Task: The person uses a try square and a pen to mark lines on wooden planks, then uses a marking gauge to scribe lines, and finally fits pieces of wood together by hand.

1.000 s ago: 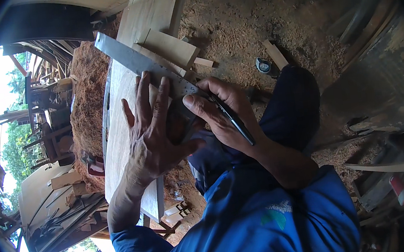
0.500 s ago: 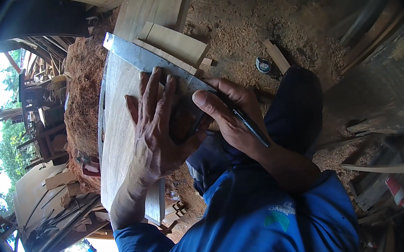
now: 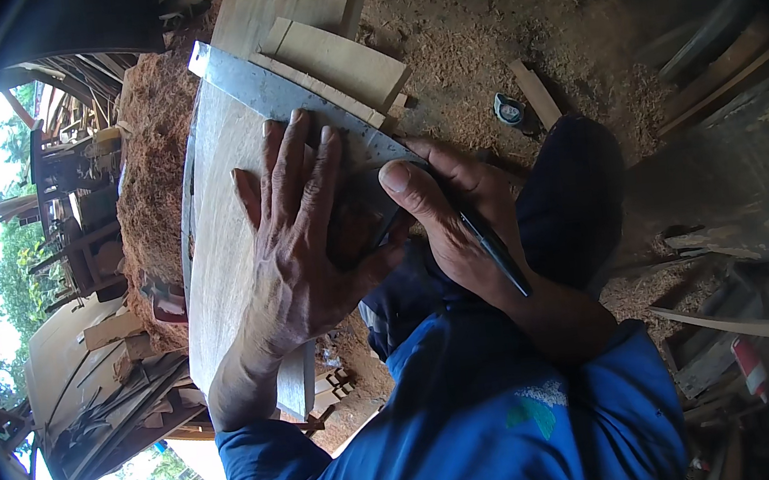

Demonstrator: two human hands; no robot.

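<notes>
While the left hand (image 3: pixel 292 222), fingers spread, is pressing the metal blade (image 3: pixel 243 83) at upper centre, the right hand (image 3: pixel 458 203) is gripping a dark pen (image 3: pixel 497 257); even pressure should be keeping the blade steady.

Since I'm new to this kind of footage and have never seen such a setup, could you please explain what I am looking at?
Certainly. There is no robot here: these are a person's own bare hands. The view comes from a wide fisheye camera worn on the head, looking down, so straight edges bend near the rim.

Across the long wooden board lies a flat metal blade, with a smaller pale piece of wood alongside it. The left hand is spread, its fingertips resting on the blade. The right hand holds a dark pen, its thumb close to the blade's near end.

Beyond the board, the ground is strewn with wood shavings.
</notes>
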